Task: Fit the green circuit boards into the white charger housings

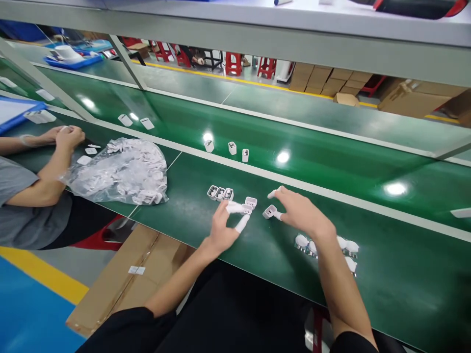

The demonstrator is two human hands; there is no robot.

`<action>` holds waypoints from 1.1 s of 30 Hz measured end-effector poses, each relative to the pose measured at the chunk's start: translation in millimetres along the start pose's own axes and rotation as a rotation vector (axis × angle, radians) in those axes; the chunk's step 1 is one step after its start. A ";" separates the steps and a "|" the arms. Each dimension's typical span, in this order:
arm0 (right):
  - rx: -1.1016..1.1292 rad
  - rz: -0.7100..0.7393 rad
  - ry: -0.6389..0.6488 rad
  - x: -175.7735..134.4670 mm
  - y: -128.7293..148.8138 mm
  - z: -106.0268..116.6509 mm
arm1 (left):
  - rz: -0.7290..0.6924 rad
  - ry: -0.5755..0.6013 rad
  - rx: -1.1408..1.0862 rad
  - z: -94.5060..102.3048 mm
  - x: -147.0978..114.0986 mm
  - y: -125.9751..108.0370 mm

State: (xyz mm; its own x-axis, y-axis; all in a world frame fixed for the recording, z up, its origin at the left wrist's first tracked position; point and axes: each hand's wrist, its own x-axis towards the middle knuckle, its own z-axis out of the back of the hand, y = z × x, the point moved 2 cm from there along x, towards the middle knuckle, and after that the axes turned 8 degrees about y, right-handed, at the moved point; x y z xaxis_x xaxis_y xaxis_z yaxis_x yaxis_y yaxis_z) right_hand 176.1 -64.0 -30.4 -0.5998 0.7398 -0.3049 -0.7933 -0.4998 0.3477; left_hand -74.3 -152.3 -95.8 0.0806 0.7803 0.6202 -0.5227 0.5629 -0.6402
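My left hand, white covers on its fingertips, pinches a small white plastic housing between finger and thumb. Directly behind that piece is a second white housing. My right hand has finger and thumb spread apart around another white housing; the thumb tip is close beside it, and I cannot tell whether they touch. Left of these, three white housings with dark parts inside stand in a row. Small circuit boards with white round parts lie under and beside my right forearm.
A clear bag of white parts lies to the left, by a co-worker's hands. Several white housings stand on the green surface beyond the pale strip. A shelf edge crosses above. A cardboard box sits below the bench.
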 end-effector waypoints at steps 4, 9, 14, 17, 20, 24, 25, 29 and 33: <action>-0.006 -0.015 0.054 15.7 -9.0 -35.0 | 0.175 -0.020 -0.001 -18.0 -46.4 -16.5; 0.234 -0.018 -0.079 -15.6 -2.5 -55.3 | 0.231 0.127 0.023 -31.7 -58.5 -28.9; 0.423 -0.080 -0.287 -62.6 24.3 -89.7 | 0.309 0.474 -0.173 -57.2 -53.3 -30.5; 0.407 -0.119 -0.371 -87.7 17.8 -102.9 | 0.407 0.675 -0.361 -74.7 -53.2 -26.9; 0.235 -0.270 -0.478 -113.0 -11.0 -107.6 | 0.529 0.795 -0.452 -86.1 -56.9 -21.7; -0.005 -0.416 -0.386 -128.4 -40.3 -116.7 | 0.574 0.848 -0.485 -89.7 -59.9 -19.1; 0.005 -0.399 -0.351 -127.6 -41.2 -119.0 | 0.565 0.842 -0.475 -89.3 -59.7 -19.3; 0.108 -0.254 -0.249 -116.5 -23.9 -123.1 | 0.530 0.821 -0.467 -88.5 -58.4 -21.9; 0.084 -0.270 -0.275 -109.8 -9.2 -123.0 | 0.513 0.759 -0.521 -88.8 -58.5 -23.6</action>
State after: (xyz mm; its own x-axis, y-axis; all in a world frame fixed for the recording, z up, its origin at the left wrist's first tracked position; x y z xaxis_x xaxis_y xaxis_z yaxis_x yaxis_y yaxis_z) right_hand 236.3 -196.1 -109.2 -0.3113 0.9384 -0.1499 -0.9005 -0.2408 0.3621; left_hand 8.7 -187.1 -157.2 0.5572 0.8229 -0.1112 -0.2293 0.0238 -0.9731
